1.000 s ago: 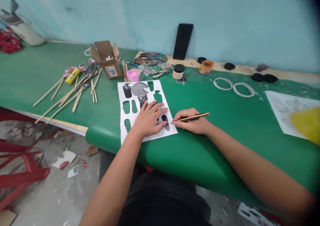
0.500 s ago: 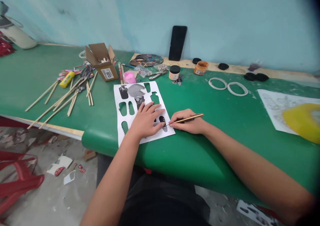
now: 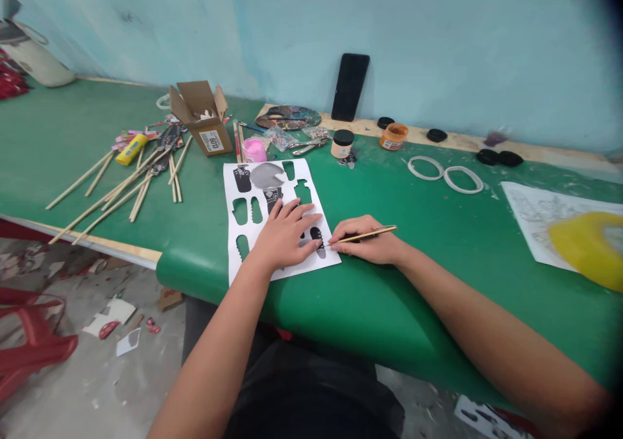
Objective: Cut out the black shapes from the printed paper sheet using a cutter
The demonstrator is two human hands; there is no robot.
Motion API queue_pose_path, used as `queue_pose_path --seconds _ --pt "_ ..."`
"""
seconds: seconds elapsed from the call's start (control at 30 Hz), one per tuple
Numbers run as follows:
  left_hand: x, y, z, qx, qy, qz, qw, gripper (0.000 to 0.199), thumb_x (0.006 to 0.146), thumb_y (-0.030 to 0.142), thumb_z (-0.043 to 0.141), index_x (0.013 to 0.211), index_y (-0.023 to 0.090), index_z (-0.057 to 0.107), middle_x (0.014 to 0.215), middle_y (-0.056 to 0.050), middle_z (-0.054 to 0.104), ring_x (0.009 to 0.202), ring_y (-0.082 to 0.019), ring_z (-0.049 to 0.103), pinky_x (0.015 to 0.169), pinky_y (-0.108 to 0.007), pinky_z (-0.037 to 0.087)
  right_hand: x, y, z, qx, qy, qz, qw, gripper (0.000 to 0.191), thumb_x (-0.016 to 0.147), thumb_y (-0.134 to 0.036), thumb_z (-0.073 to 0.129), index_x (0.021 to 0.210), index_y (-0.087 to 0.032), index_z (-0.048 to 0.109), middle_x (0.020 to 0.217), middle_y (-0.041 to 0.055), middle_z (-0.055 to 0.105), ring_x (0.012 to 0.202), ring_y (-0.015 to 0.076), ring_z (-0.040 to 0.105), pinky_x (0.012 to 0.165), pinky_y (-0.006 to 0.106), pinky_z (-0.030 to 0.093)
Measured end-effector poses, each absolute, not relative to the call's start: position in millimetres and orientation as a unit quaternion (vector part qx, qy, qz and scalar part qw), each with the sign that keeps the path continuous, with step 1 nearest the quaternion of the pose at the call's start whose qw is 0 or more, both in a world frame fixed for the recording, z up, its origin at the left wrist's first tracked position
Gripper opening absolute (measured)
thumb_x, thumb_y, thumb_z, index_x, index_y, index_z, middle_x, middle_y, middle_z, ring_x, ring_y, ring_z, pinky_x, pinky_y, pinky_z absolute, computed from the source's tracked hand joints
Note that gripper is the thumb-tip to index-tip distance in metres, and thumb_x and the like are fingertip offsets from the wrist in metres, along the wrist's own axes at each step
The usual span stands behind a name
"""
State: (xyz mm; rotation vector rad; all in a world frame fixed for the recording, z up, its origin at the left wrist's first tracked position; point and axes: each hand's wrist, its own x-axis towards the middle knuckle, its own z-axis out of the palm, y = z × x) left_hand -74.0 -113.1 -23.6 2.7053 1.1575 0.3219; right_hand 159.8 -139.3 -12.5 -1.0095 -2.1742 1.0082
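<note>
Two hands on one thin sheet

Paper sheet (image 3: 272,215) lies near the table (image 3: 438,231) front edge: light, floppy, tears at cutouts. Left hand (image 3: 285,235) flat, pinning it. Right hand (image 3: 367,239) just right of sheet, grip pinched narrow on pencil (image 3: 365,235).

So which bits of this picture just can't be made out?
- Head view: the left hand covers part of the printed sheet.
- The tool tip is too small to identify.
- The yellow thing at the right edge is blurred.
- The box label is too small to read.
</note>
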Motion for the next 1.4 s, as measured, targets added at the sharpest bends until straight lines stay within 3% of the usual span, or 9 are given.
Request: queue_pose_path --seconds 0.63,0.9,1.4 --pt "-75.0 -112.6 -24.2 0.911 0.388 0.104 0.094 0.054 0.092 0.054 0.05 0.138 0.028 0.053 0.151 -0.003 0.044 0.143 -0.033 0.03 0.12 -0.056 0.014 158.4 -139.3 -10.4 -0.372 -0.806 0.374 0.267 0.011 0.085 -0.023 0.068 0.084 -0.015 0.075 0.083 0.0079 0.073 0.075 0.0176 0.068 0.067 0.028 0.052" --pt "-75.1 -112.6 -25.4 0.908 0.39 0.112 0.102 0.054 0.091 0.054 0.052 0.137 0.027 0.054 0.15 -0.004 0.045 0.143 -0.033 0.029 0.12 -0.056 0.013 159.8 -140.7 -11.2 -0.433 -0.728 0.462 0.263 0.017 0.084 -0.032 0.069 0.085 -0.015 0.073 0.082 0.0061 0.073 0.057 0.0133 0.066 0.057 0.025 0.054" --pt "-75.1 -113.1 -25.7 0.906 0.393 0.115 0.104 0.054 0.091 0.052 0.053 0.137 0.026 0.054 0.15 -0.004 0.045 0.143 -0.032 0.029 0.121 -0.056 0.012 157.7 -140.1 -11.7 -0.413 -0.756 0.437 0.259 0.018 0.085 -0.031 0.069 0.086 -0.015 0.074 0.083 0.0063 0.073 0.056 0.0114 0.063 0.054 0.024 0.052"
